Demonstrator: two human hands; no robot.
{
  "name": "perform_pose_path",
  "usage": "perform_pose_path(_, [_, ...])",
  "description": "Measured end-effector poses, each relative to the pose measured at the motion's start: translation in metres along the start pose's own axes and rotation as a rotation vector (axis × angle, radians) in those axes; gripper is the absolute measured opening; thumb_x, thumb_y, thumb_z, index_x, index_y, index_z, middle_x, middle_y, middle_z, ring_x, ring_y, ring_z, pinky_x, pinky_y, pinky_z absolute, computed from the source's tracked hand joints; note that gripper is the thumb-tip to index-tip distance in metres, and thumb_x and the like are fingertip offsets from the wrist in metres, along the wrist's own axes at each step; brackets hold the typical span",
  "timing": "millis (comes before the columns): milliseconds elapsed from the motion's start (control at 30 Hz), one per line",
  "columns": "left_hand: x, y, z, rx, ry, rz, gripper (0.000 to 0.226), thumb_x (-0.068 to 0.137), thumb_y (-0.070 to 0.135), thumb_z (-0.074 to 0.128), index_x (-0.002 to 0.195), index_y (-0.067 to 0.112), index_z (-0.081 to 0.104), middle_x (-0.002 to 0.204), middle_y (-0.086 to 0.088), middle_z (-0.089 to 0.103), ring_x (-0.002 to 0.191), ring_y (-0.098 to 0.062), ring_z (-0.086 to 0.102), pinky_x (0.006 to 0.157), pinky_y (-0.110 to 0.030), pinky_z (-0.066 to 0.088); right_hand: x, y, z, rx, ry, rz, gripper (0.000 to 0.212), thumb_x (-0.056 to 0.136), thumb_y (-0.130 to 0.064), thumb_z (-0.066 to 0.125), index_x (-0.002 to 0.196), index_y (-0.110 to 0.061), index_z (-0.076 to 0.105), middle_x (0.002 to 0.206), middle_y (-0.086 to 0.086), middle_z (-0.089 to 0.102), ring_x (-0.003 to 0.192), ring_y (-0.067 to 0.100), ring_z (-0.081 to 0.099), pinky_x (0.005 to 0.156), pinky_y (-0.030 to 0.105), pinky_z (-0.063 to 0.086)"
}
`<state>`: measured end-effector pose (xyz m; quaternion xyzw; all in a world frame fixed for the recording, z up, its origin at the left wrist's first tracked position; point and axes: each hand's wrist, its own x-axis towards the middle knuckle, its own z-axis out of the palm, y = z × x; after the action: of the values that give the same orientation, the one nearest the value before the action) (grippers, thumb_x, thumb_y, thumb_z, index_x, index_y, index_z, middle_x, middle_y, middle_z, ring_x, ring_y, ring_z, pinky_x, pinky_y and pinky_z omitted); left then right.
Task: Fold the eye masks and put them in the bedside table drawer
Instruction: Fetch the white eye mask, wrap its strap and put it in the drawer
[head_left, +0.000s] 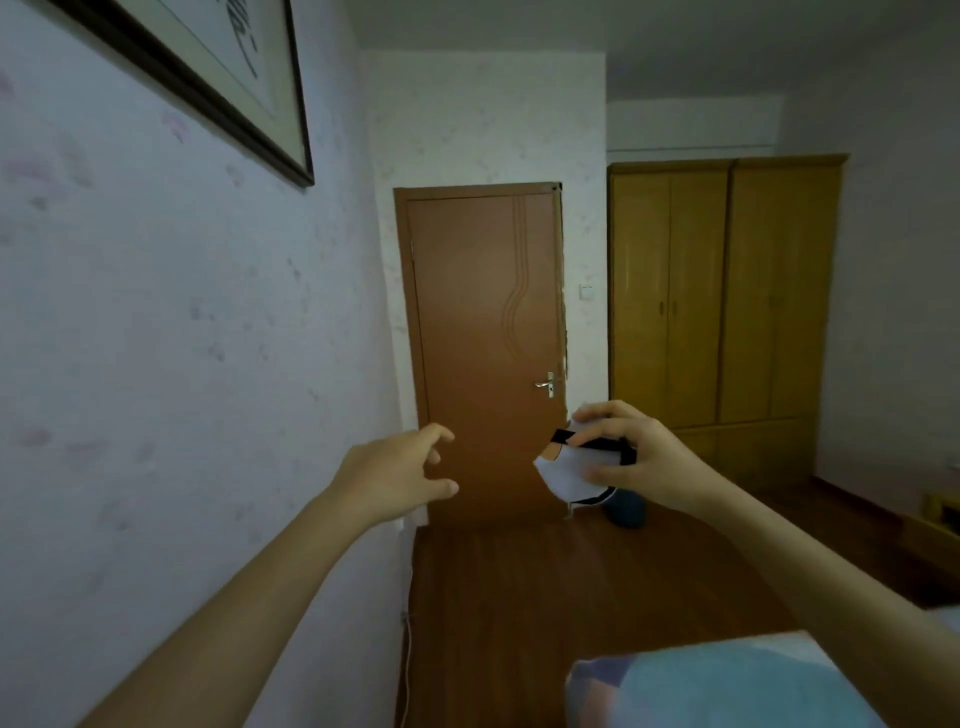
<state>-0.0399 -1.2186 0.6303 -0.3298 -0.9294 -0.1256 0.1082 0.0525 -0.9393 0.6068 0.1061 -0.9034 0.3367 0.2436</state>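
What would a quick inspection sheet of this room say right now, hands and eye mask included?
Surface: wooden floor; no bedside table or drawer in view.
Job's things: one white eye mask with a black strap, held in the air in front of the door.
Clutter: dark blue round object on the floor by the door; light blue bedding at lower right.
Grippers: right hand grips the mask; left hand holds nothing, fingers loosely curled, apart from the mask.
Cables: thin white cable hanging down the wall at left.
Surroundings: closed brown door, yellow wooden wardrobe, framed picture on the left wall, light switch.
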Motion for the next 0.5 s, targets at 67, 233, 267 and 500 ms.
perform_pose_path(67, [0.039,-0.029,0.001,0.025,0.012,-0.026,0.061,0.083,0.053,0.060,0.137,0.037,0.037,0.125,0.015,0.054,0.095,-0.006,0.055,0.077,-0.027,0.044,0.049,0.023,0.025,0.029,-0.030,-0.039,0.030,0.079,-0.010,0.071,0.103,-0.028,0.068,0.131,-0.015,0.045,0.119,-0.016,0.036,0.085,-0.002,0.036])
perform_pose_path(233, [0.154,-0.104,0.015,0.079,0.011,-0.056,0.059,0.082,0.058,0.059,0.134,0.040,0.038,0.121,0.019,0.054,0.094,-0.005,0.057,0.078,-0.030,0.047,0.177,0.087,0.079,0.089,-0.053,-0.115,0.032,0.079,-0.010,0.072,0.107,-0.025,0.067,0.131,-0.015,0.045,0.125,-0.003,0.040,0.089,0.007,0.040])
perform_pose_path(267, [0.180,-0.118,0.019,0.087,0.024,-0.050,0.059,0.082,0.058,0.059,0.134,0.040,0.038,0.121,0.019,0.054,0.094,-0.005,0.057,0.077,-0.029,0.046,0.201,0.102,0.089,0.097,-0.038,-0.116,0.032,0.079,-0.010,0.072,0.108,-0.024,0.067,0.131,-0.015,0.044,0.124,-0.002,0.041,0.086,0.007,0.042])
perform_pose_path(500, [0.364,-0.182,0.061,0.057,-0.001,0.011,0.061,0.083,0.054,0.059,0.137,0.037,0.036,0.126,0.016,0.053,0.095,-0.006,0.056,0.079,-0.029,0.044,0.339,0.213,0.108,0.081,-0.051,-0.039,0.030,0.079,-0.014,0.073,0.108,-0.024,0.067,0.130,-0.016,0.045,0.128,-0.003,0.038,0.103,0.022,0.037])
